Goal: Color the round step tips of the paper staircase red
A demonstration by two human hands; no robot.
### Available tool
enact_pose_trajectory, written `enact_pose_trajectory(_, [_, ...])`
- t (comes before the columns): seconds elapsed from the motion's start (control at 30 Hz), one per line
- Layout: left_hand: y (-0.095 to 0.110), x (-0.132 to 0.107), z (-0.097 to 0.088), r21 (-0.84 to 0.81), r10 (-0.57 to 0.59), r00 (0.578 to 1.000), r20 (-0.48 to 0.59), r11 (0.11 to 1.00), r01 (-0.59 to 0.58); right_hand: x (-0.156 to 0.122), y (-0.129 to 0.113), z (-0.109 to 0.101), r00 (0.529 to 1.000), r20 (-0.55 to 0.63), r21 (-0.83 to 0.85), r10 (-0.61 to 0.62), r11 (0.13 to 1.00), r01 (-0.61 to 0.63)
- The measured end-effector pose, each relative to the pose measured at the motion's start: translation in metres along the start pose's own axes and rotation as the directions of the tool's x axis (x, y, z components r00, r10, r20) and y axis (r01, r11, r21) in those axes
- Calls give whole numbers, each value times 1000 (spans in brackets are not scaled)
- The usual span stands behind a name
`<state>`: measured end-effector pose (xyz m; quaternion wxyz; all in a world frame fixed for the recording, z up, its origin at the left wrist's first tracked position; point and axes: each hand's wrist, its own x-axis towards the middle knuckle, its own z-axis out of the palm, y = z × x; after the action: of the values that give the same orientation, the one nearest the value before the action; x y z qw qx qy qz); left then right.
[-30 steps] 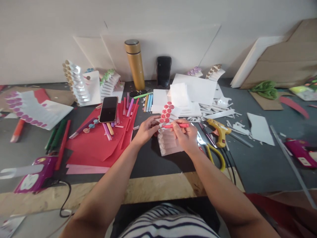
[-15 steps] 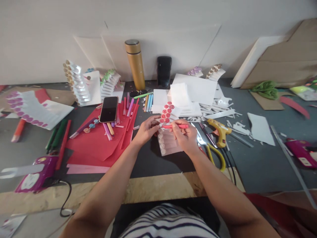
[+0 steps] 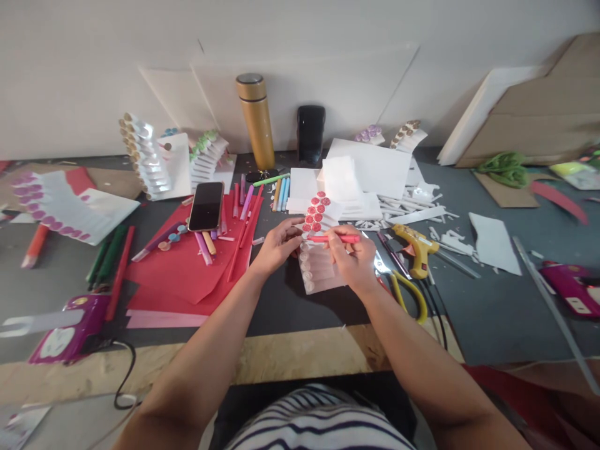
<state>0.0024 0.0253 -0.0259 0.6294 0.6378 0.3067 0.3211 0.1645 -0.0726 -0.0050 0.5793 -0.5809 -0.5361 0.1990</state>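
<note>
My right hand [image 3: 352,257] is closed round a red marker [image 3: 338,238], held level with its tip pointing left at a white stepped paper piece [image 3: 317,262]. That piece carries a row of rolled paper ends, the upper ones coloured red, the lower ones white. My left hand [image 3: 277,245] pinches the left edge of the paper piece and steadies it on the dark mat [image 3: 290,300].
Red paper sheets [image 3: 187,269], loose markers and a phone [image 3: 205,205] lie left. Yellow glue gun [image 3: 417,245] and yellow-handled scissors [image 3: 407,290] sit right of my hand. A gold flask [image 3: 255,122], a black device [image 3: 310,134], white foam sheets and similar paper pieces stand behind.
The red marker has shifted slightly over the paper rolls; my hands stay where they were.
</note>
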Motion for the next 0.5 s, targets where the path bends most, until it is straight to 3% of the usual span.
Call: enact_pose_trajectory(0.5, [-1,0,0,-3,-4,1000,5,1000,4,1,2,0,1000,-20,-14,-4,1000,3])
